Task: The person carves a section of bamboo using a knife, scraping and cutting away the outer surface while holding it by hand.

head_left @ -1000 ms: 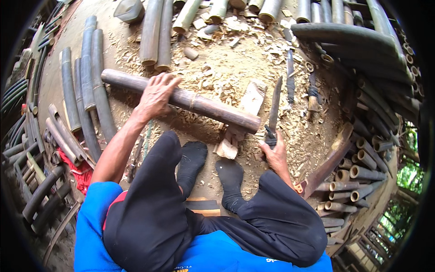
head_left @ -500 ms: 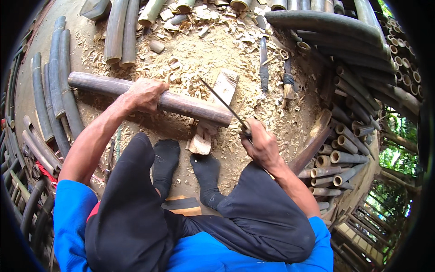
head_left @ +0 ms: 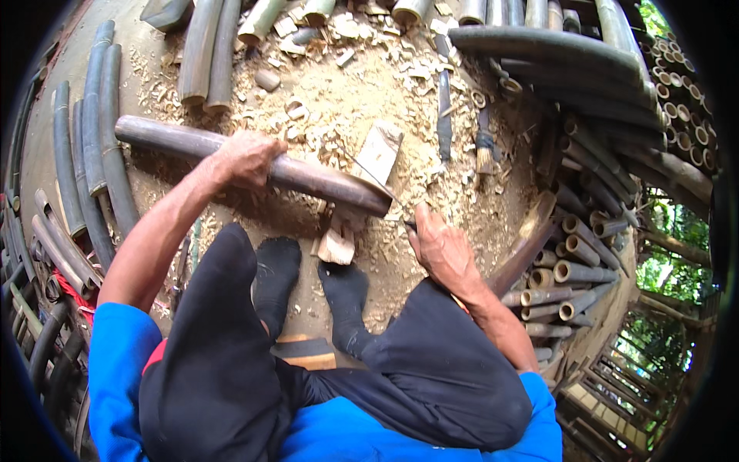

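Observation:
My left hand (head_left: pixel 248 159) is wrapped over the middle of a dark bamboo tube (head_left: pixel 169 138), which slants from far left to nearer right. The tube's right end lies across a pale wooden block (head_left: pixel 380 151), and part of the block shows on either side of it. In my right hand (head_left: pixel 446 248) is a knife with a thin blade (head_left: pixel 376 182). The blade is over the tube's right end, against its far edge. My fingers cover most of the handle, though a bit of it shows by my right forearm.
Wood shavings (head_left: pixel 323 92) litter the ground. Beyond the block lie a dark blade (head_left: pixel 444 115) and a wrapped-handle tool (head_left: pixel 483 142). Bamboo poles (head_left: pixel 92 123) lie at left, and cut bamboo pieces (head_left: pixel 581 271) are stacked at right. My socked feet (head_left: pixel 346 300) are just below the block.
My right hand has turned slightly, and the knife blade now lies lower and flatter against the tube's end. My left hand keeps its hold in about the same place.

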Available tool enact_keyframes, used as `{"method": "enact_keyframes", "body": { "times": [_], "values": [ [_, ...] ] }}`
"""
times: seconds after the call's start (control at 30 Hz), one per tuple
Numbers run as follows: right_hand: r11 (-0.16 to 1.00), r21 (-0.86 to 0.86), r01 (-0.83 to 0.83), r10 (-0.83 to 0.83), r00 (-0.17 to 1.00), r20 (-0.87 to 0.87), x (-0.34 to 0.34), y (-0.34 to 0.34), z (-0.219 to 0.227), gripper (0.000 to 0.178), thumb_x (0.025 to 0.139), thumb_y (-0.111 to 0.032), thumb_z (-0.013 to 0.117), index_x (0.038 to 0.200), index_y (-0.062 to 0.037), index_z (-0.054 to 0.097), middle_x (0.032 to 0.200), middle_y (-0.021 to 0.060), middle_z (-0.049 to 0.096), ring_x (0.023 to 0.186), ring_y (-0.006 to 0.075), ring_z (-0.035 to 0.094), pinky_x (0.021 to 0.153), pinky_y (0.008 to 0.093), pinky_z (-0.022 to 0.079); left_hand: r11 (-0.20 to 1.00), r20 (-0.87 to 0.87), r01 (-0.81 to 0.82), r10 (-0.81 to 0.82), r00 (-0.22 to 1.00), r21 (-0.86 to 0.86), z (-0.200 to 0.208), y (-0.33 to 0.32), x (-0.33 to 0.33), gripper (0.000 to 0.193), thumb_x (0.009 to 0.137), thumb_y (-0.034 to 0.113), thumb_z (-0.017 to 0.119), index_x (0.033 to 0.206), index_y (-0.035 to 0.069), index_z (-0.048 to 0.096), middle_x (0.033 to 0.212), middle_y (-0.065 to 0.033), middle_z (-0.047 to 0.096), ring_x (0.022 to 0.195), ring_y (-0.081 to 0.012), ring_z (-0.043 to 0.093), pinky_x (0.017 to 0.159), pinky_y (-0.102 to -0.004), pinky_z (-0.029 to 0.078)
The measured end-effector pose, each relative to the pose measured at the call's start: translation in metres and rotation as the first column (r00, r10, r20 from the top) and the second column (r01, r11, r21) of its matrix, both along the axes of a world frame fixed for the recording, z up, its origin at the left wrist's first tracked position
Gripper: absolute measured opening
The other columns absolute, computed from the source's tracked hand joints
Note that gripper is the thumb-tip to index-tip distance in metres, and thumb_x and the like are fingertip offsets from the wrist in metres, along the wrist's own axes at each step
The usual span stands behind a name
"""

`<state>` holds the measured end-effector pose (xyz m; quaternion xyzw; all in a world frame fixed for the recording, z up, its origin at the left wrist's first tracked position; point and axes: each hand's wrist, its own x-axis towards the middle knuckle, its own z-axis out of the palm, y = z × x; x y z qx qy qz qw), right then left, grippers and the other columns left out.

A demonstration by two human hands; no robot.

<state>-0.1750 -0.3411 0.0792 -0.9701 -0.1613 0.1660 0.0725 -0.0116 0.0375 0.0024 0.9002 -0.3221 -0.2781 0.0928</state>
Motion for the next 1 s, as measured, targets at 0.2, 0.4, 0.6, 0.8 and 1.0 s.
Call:
{"method": "enact_keyframes", "body": {
  "times": [0.2, 0.4, 0.6, 0.8, 1.0],
  "values": [
    [0.865, 0.414, -0.282, 0.078, 0.893, 0.444, 0.006, 0.018, 0.028, 0.034, 0.099, -0.007, 0.067, 0.126, 0.0073, 0.052, 0.085, 0.0205, 0.066, 0.063, 0.0363, 0.067, 0.061, 0.0454, 0.057, 1.0, -0.017, 0.0, 0.0, 1.0, -0.023, -0.012, 0.009, -0.014, 0.05, 0.056, 0.02, 0.085, 0.099, 0.007, 0.063, 0.089, -0.0192, 0.072, 0.088, -0.0414, 0.072, 0.077, -0.0518, 0.057],
    [1.0, 0.007, -0.015, 0.015, 1.0, -0.025, 0.012, -0.008, 0.012, 0.028, 0.101, -0.021, 0.067, 0.112, 0.0013, 0.054, 0.087, 0.0236, 0.066, 0.074, 0.0417, 0.071, 0.059, 0.0484, 0.056, 1.0, -0.002, 0.003, -0.003, 1.0, 0.005, -0.011, 0.005, -0.014, 0.04, 0.064, 0.012, 0.076, 0.1, 0.006, 0.061, 0.086, -0.0198, 0.071, 0.087, -0.0419, 0.072, 0.074, -0.0521, 0.056],
    [0.897, 0.395, -0.199, 0.063, 0.941, 0.331, 0.007, 0.012, 0.019, 0.031, 0.092, -0.011, 0.076, 0.11, 0.001, 0.054, 0.092, 0.0192, 0.068, 0.072, 0.0344, 0.071, 0.063, 0.0424, 0.057, 0.986, 0.218, -0.045, 0.08, 0.973, -0.161, -0.004, 0.006, -0.043, 0.033, 0.07, 0.006, 0.072, 0.101, 0.005, 0.059, 0.103, -0.0141, 0.067, 0.108, -0.0347, 0.067, 0.093, -0.0465, 0.053],
    [0.999, 0.04, -0.007, 0.008, 1.0, -0.026, 0.014, -0.008, 0.011, 0.037, 0.099, -0.018, 0.069, 0.125, 0.0016, 0.051, 0.08, 0.021, 0.066, 0.065, 0.0372, 0.068, 0.057, 0.047, 0.056, 0.991, 0.268, -0.02, 0.055, 0.962, -0.134, -0.009, 0.005, -0.046, 0.035, 0.072, 0.009, 0.074, 0.103, 0.006, 0.059, 0.104, -0.0127, 0.067, 0.108, -0.0324, 0.067, 0.096, -0.0452, 0.051],
    [0.971, 0.228, -0.071, 0.05, 0.994, 0.098, 0.006, -0.001, 0.004, 0.033, 0.098, -0.016, 0.069, 0.122, 0.0002, 0.054, 0.092, 0.0233, 0.068, 0.075, 0.0367, 0.072, 0.063, 0.0459, 0.058, 0.987, 0.383, -0.03, 0.089, 0.92, -0.157, -0.019, 0.007, -0.054, 0.032, 0.078, 0.012, 0.069, 0.108, 0.006, 0.059, 0.106, -0.012, 0.066, 0.107, -0.0312, 0.066, 0.096, -0.0438, 0.051]
  ]
}}
